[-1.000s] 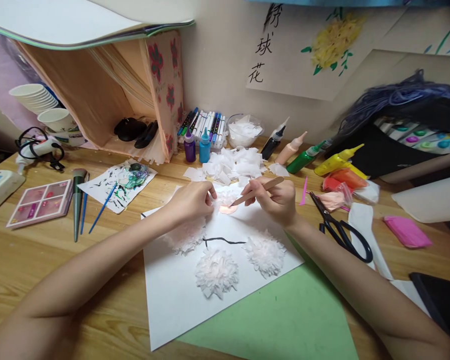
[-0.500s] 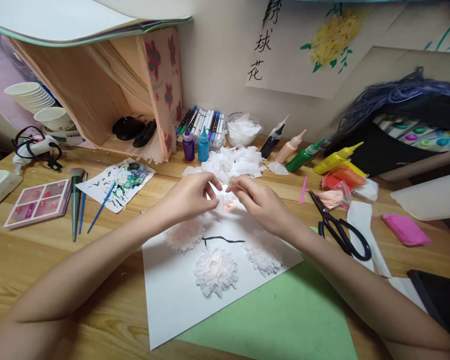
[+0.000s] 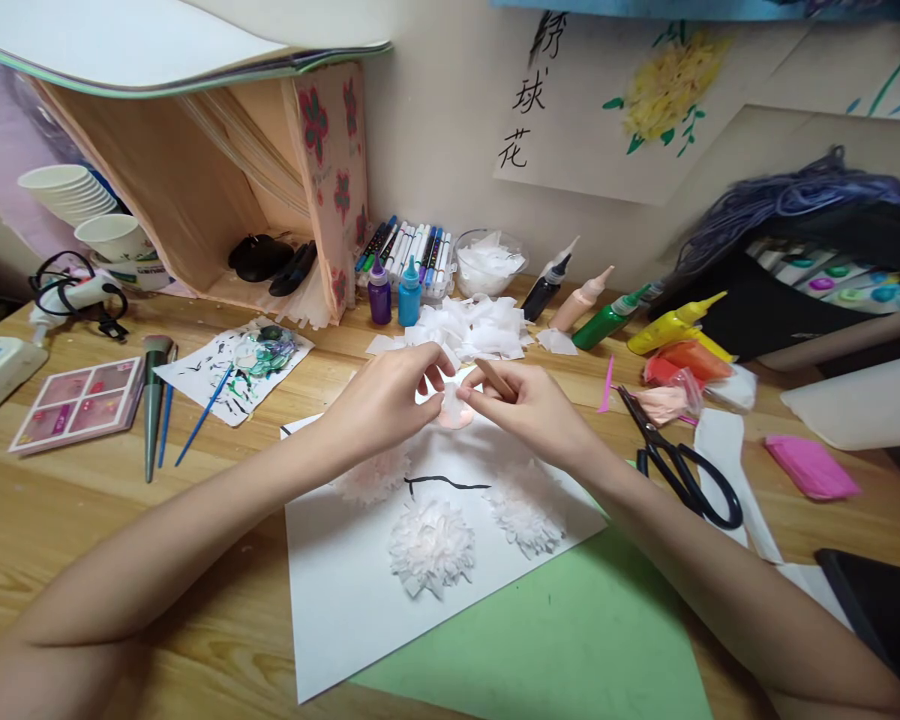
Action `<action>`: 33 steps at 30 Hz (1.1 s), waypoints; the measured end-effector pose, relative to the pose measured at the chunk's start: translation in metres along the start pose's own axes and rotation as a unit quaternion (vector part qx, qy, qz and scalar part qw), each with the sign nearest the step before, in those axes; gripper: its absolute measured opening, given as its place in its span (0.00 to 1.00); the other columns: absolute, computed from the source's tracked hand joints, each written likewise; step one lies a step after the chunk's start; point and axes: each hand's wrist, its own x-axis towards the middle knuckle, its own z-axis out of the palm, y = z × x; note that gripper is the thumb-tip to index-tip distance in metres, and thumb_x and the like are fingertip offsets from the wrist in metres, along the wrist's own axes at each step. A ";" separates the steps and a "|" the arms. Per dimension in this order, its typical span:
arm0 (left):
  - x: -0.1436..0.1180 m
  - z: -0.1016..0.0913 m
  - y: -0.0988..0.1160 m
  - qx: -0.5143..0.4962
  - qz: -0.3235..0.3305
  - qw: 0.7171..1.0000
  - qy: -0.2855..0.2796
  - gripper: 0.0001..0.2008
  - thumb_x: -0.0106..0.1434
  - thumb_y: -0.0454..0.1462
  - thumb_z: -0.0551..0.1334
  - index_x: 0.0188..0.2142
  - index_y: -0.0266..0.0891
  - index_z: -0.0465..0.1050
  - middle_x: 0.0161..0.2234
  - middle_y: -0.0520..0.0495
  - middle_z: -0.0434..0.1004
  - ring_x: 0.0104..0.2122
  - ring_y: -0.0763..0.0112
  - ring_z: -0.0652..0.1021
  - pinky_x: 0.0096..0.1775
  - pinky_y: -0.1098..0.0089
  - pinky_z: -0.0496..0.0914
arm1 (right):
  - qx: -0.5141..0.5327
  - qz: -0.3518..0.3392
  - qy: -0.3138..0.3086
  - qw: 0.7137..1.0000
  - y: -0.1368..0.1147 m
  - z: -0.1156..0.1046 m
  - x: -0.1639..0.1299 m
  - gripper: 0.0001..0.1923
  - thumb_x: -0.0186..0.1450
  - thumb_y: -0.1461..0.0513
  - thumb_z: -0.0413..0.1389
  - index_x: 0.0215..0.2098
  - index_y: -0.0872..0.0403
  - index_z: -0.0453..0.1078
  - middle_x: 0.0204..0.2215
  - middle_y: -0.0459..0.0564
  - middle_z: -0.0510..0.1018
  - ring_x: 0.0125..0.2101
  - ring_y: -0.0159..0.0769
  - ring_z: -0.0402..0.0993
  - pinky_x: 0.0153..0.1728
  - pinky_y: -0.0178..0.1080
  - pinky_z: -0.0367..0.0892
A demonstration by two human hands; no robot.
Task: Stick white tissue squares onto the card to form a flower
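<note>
Both hands meet over the top edge of the white sheet (image 3: 345, 600), which lies on the wooden desk (image 3: 67, 520) partly over a green sheet (image 3: 570, 650). Left hand (image 3: 386, 400) – fingers curled, thumb and forefinger pinched on a small white tissue square (image 3: 444, 400) held just above the paper. Right hand (image 3: 529, 405) – closed around a thin wooden stick (image 3: 495, 378), its tip pointing toward the tissue square; fingertips of both hands nearly touching at the square. Can't tell if the stick tip actually contacts the tissue. Just under the hands is a pale pink patch on the paper, partly hidden. Three fluffy tissue flowers sit on the sheet: one (image 3: 371, 478) under the left wrist, one (image 3: 431, 545) low centre, one (image 3: 525, 515) under the right forearm, with a black painted line (image 3: 446, 483) between them. Loose tissue pile (image 3: 469, 330) lies just beyond the hands, near a clear bowl (image 3: 490, 262) of more tissue. Purple bottle (image 3: 379, 292) and blue bottle (image 3: 409, 294) stand in front of a marker rack (image 3: 409, 245). Squeeze paint bottles – black, peach, green, yellow (image 3: 675, 322) – lie on the right. Black scissors (image 3: 679, 460) lie beside the right forearm, not touching. Far left: brushes (image 3: 157, 400), paint-stained paper (image 3: 236, 365), pink palette (image 3: 82, 400).
</note>
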 end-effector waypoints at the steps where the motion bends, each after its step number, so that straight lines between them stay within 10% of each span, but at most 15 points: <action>1: 0.000 0.000 0.001 0.004 -0.003 1.000 0.000 0.07 0.57 0.32 0.56 0.36 0.38 0.69 0.33 0.49 0.75 0.32 0.73 0.74 0.33 0.72 0.65 | 0.006 -0.001 0.007 1.000 0.001 -0.001 0.000 0.09 0.60 0.58 0.54 0.27 0.55 0.71 0.16 0.39 0.54 0.19 0.25 0.48 0.20 0.33 0.44; 20: 0.000 -0.009 0.002 0.017 -0.076 0.992 -0.095 0.09 0.57 0.37 0.58 0.29 0.38 0.77 0.29 0.47 0.78 0.28 0.71 0.74 0.29 0.72 0.62 | 0.021 0.002 -0.020 1.000 0.006 -0.002 0.001 0.20 0.65 0.52 0.48 0.27 0.56 0.73 0.15 0.40 0.59 0.18 0.27 0.55 0.21 0.34 0.52; 26: -0.002 -0.002 -0.011 0.071 -0.103 0.981 -0.151 0.07 0.51 0.34 0.60 0.26 0.41 0.79 0.27 0.48 0.79 0.25 0.70 0.73 0.26 0.71 0.58 | 0.017 -0.124 0.110 0.986 0.005 -0.001 -0.003 0.22 0.70 0.54 0.37 0.31 0.53 0.67 0.30 0.49 0.72 0.34 0.33 0.68 0.36 0.37 0.61; 33: 0.000 0.001 -0.016 0.048 -0.109 0.982 -0.149 0.07 0.50 0.35 0.60 0.26 0.41 0.78 0.26 0.48 0.78 0.25 0.70 0.73 0.25 0.72 0.59 | -0.106 -0.170 -0.052 0.978 0.013 0.008 0.000 0.15 0.69 0.59 0.43 0.28 0.54 0.64 0.24 0.45 0.68 0.28 0.30 0.64 0.30 0.33 0.57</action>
